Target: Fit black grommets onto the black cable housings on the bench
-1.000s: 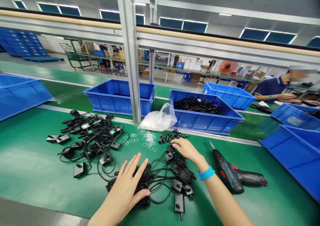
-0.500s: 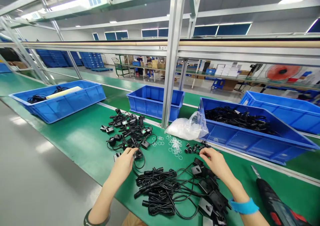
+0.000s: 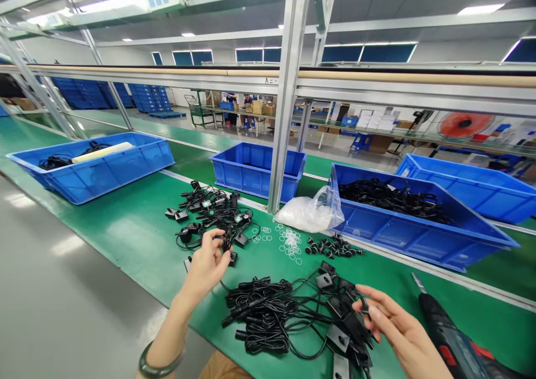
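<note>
My left hand (image 3: 208, 262) is closed, thumb and fingers pinching a black cable (image 3: 226, 241) at the near edge of a tangled pile of black cables with box-like ends (image 3: 218, 209). My right hand (image 3: 391, 320) pinches a small black plug-like piece (image 3: 365, 306) between thumb and fingers, above the black box-shaped housings (image 3: 338, 340). Coiled black cables (image 3: 268, 312) with straight connectors lie between my hands. Beyond them are thin white rings (image 3: 290, 239) and a scatter of small black stud-like pieces (image 3: 330, 247).
A power screwdriver (image 3: 452, 329) lies at the right. A clear bag of white material (image 3: 307, 214) leans by the metal post (image 3: 285, 105). Blue bins (image 3: 414, 231) line the back of the green table (image 3: 125, 222); another blue bin (image 3: 104, 172) stands at the left.
My right hand has left the small black stud-like pieces, coming nearer and to the right with one pinched in it. My left hand has risen slightly and turned, lifting the cable.
</note>
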`<state>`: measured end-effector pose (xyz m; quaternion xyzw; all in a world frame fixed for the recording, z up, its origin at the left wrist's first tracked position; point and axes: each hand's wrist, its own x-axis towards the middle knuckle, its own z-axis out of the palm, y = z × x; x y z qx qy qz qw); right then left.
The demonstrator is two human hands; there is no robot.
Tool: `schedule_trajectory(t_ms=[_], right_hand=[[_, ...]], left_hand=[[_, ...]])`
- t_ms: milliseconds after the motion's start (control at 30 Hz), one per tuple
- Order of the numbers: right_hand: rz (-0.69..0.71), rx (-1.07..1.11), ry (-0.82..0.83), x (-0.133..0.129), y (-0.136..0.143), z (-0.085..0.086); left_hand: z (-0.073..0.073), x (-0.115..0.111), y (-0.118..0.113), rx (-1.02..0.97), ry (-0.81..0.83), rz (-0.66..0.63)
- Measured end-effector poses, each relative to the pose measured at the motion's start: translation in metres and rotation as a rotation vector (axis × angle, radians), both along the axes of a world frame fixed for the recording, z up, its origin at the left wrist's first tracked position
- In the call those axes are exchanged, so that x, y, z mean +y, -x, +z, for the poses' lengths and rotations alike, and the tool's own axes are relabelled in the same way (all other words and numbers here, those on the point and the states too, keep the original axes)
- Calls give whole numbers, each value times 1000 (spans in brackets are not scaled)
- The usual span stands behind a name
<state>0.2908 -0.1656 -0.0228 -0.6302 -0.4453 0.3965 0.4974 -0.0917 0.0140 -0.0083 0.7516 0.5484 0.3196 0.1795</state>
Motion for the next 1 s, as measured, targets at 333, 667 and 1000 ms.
schedule_trajectory(t_ms=[333, 667, 1000], right_hand=[[-61, 304, -60, -16, 39, 21], [22, 350, -117, -10, 91, 11], [154, -361, -591, 6, 127, 25]], left_hand=[[-4, 4, 24, 218, 38, -319], [-21, -8, 5, 85, -86, -232], [2, -96, -52, -420, 178, -568]])
